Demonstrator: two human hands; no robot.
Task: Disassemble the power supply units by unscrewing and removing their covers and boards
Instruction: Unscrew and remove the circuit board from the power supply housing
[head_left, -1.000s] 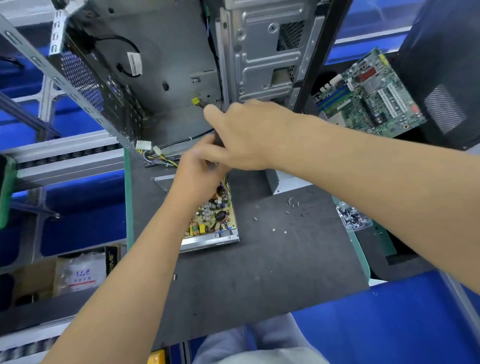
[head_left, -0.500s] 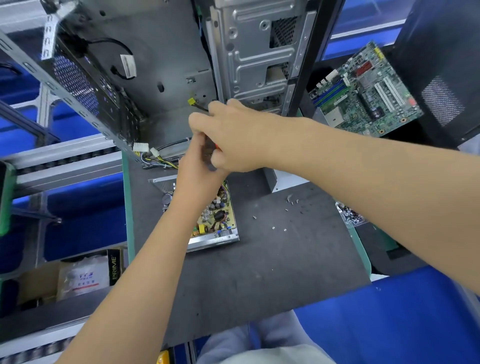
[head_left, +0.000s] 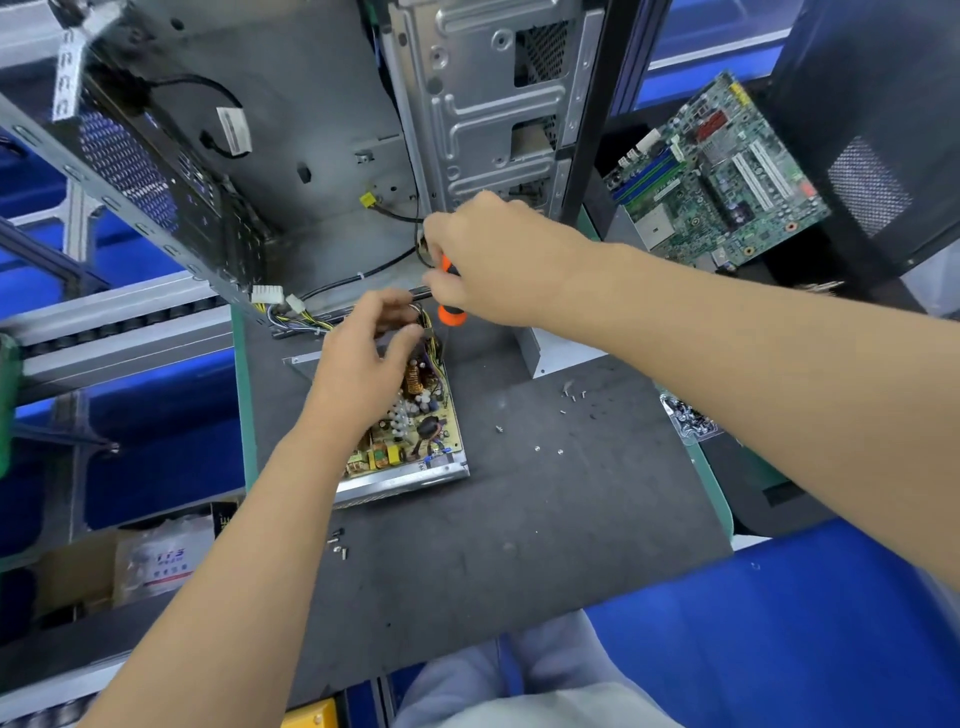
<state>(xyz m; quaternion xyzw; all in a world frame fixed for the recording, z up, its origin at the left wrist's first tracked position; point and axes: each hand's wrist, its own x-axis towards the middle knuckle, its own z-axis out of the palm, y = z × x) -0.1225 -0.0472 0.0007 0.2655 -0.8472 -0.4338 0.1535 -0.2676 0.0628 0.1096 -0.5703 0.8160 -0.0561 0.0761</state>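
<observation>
on the dark grey felt-like work mat lies an opened power supply unit in a silver metal tray, and inside it sits a yellow circuit board with copper coils and black capacitors. the unit is at the left part of the mat, just before an open grey metal computer case that stands at the far edge.

the left hand is over the far end of the unit, its fingers curled around a bundle of yellow and black wires that comes out of the board; it seems to pinch them, but the exact hold is partly hidden. the right hand is closed around an orange and black screwdriver handle, which points downward toward the far corner of the unit. the tip of the tool is not visible.

several small silver loose screws lie on the mat to the right of the unit, and a few more are near its front edge. a green motherboard with blue and white slots leans at the right, behind the right arm. white plastic connectors hang at the low edge of the case.
</observation>
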